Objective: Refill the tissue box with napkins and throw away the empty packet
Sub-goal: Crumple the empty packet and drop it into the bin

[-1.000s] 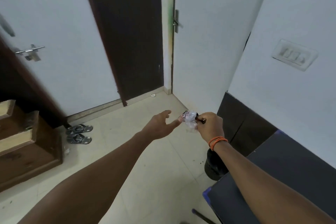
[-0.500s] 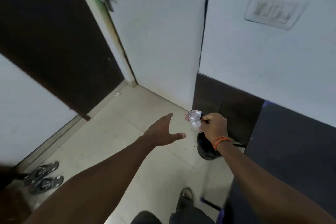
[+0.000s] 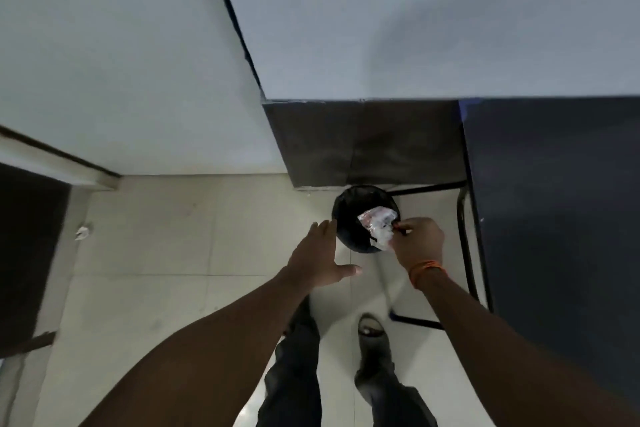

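The empty packet (image 3: 378, 225) is a crumpled clear plastic wrapper with a touch of red. My right hand (image 3: 417, 241), with an orange band at the wrist, pinches it by one end. The packet hangs directly over the mouth of a round black bin (image 3: 349, 218) that stands on the tiled floor by the wall corner. My left hand (image 3: 320, 258) is spread flat with its fingers apart, just left of the bin's rim, and holds nothing. The tissue box is not in view.
A dark table (image 3: 554, 218) with black metal legs (image 3: 465, 243) fills the right side, close to the bin. White walls meet at a corner above a dark skirting panel (image 3: 363, 142). My legs and feet (image 3: 372, 340) stand on the tiles below. A small scrap (image 3: 82, 232) lies at left.
The view has tipped down and turned right, so the bin now lies under the hands. My right hand has carried the packet over the bin's mouth; my left hand has stayed spread beside it.
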